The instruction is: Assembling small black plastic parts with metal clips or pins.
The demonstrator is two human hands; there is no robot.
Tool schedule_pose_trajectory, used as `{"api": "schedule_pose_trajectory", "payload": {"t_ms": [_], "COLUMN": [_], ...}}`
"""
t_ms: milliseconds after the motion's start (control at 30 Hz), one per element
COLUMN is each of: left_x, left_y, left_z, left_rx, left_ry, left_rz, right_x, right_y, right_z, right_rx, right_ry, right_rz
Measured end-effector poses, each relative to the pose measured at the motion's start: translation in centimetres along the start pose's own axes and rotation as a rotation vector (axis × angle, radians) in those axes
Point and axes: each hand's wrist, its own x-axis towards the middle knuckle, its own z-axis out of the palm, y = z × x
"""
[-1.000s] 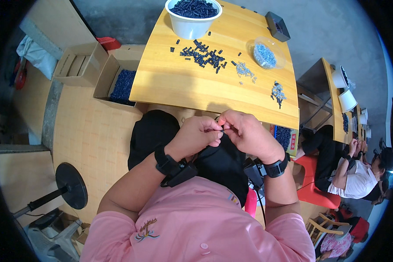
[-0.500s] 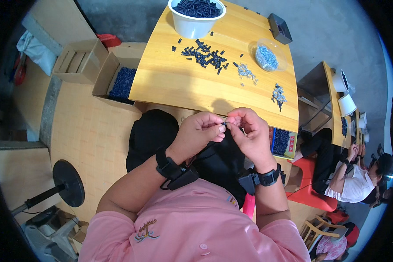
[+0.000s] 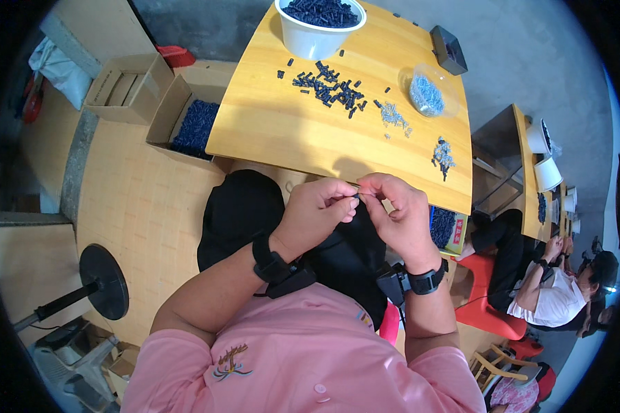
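My left hand and my right hand meet fingertip to fingertip over my lap, just off the table's near edge. Between the left thumb and forefinger is a small black piece, mostly covered by the fingers. The right thumb and forefinger are pinched against its end; what they hold is too small to make out. On the table beyond lie a loose pile of short black tubular pieces, a scatter of small silvery pieces, and a mixed heap of silvery and black pieces nearer on the right.
The wooden table bears a white bucket full of black pieces, a clear tub and a black tray. Boxes of dark pieces stand left and below right. Another person works at a table to the right.
The view has shifted slightly, so the table and its contents appear a little lower and further right. Both hands stay together, still pinching, with only small finger movements.
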Motion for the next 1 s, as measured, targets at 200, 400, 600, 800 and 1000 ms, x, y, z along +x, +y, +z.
{"api": "schedule_pose_trajectory", "payload": {"t_ms": [200, 400, 600, 800, 1000], "left_x": [0.4, 0.3, 0.3, 0.3, 0.3], "left_y": [-0.2, 0.4, 0.9, 1.1, 1.2], "left_z": [-0.3, -0.2, -0.2, -0.1, -0.1], "left_rx": [-0.235, -0.256, -0.26, -0.28, -0.311], "left_ry": [0.012, 0.006, 0.042, 0.035, 0.027], "left_rz": [-0.025, -0.093, -0.169, -0.187, -0.258], "right_x": [-0.8, -1.1, -1.2, -1.1, -1.3], "right_y": [-0.1, 0.3, 0.6, 0.5, 1.2], "right_z": [1.3, 1.7, 2.0, 2.1, 2.4], "right_rx": [0.084, 0.056, -0.024, -0.025, -0.018], "right_ry": [0.12, 0.141, 0.144, 0.15, 0.154], "right_rz": [-0.009, -0.015, -0.054, -0.046, -0.051]}}
